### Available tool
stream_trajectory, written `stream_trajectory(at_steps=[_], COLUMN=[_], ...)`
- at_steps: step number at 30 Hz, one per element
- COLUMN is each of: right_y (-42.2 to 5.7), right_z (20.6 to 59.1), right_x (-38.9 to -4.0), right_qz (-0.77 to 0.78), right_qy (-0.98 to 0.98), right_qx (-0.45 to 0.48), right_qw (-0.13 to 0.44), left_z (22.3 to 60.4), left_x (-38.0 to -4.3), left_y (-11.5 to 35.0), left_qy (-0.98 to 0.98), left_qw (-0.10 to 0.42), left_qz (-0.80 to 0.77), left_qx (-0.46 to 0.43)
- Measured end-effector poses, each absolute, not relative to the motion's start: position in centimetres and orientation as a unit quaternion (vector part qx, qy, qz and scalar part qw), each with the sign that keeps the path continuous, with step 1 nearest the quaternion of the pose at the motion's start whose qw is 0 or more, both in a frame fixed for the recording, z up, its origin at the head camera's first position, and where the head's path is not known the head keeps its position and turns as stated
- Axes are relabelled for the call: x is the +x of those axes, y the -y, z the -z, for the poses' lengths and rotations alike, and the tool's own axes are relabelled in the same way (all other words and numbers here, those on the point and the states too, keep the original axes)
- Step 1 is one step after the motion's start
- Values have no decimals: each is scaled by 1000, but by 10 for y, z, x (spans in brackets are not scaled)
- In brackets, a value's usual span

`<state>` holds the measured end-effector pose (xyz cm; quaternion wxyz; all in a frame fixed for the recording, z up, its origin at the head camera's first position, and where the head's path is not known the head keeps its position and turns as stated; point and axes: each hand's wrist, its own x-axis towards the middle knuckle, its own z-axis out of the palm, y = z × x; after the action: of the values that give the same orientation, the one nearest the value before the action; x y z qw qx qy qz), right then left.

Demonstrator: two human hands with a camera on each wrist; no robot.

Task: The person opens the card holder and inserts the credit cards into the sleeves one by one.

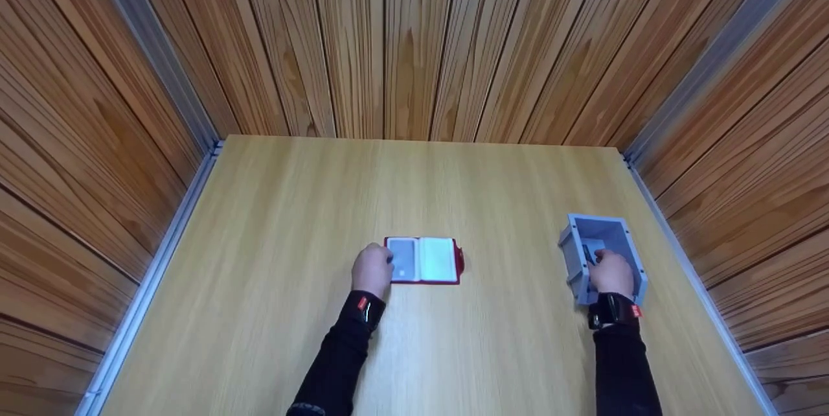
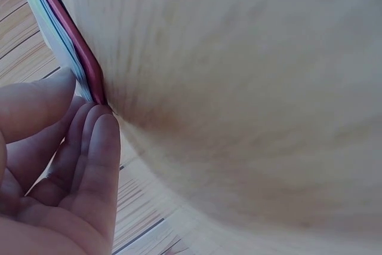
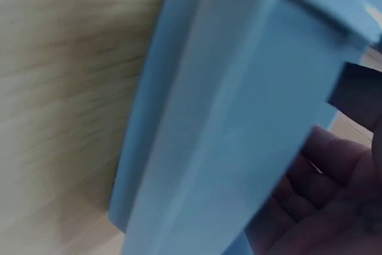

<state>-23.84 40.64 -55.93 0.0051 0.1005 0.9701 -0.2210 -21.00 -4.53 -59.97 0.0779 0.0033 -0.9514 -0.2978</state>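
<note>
We see a pale wooden tabletop (image 1: 291,208), its far edge meeting a back wall (image 1: 414,46) of brown planks. A planked left wall (image 1: 71,111) and right wall (image 1: 764,176) flank it, with grey metal posts (image 1: 154,43) in the corners (we notice similar rails (image 1: 154,277) along the sides).

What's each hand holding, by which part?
Left hand: booklet, pinched by its left edge. Right hand: in bin, at a dark object; can't tell if held.
</note>
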Motion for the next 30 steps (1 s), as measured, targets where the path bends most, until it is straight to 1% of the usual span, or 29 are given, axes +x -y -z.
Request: stream_trajectory(at_steps=[8,19,25,30], right_y=[-411,-415,-414,-412], right_z=[563,574,573,570], right_x=[-243,-247,-247,-247], right_qz=[203,197,179,167], right_qy=[-971,-971,-973,-974], right_qx=[109,124,130,130], right_qw=[58,62,66,76], left_z=[600,600,603,604], left_x=[-211,-211,-211,-211], left_y=[45,45,45,46], left_qy=[952,949,952,953], left_qw=[67,70,93,92], left_qz=[300,307,291,289], left_qx=[8,9,-1,-1])
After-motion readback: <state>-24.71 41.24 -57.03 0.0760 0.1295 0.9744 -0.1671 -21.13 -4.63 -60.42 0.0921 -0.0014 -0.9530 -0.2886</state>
